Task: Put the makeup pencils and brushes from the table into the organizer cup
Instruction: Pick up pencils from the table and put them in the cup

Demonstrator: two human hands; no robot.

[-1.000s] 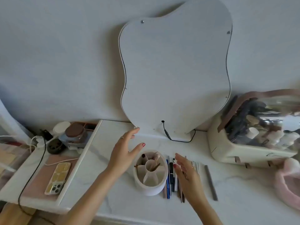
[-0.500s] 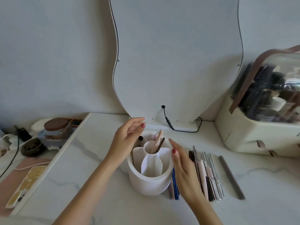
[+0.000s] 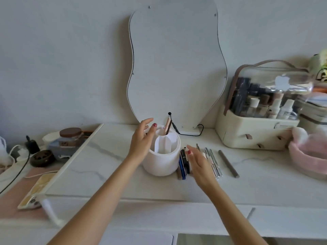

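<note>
Hands spread, empty: left hand (image 3: pixel 141 142) beside organizer cup (image 3: pixel 161 163), right hand (image 3: pixel 200 164) over pencils (image 3: pixel 183 162).

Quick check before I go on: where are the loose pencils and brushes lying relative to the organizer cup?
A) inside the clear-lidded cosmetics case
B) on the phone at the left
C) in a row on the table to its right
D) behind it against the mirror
C: the pencils and brushes lie side by side on the table just right of the organizer cup, partly under the open right hand.
</note>
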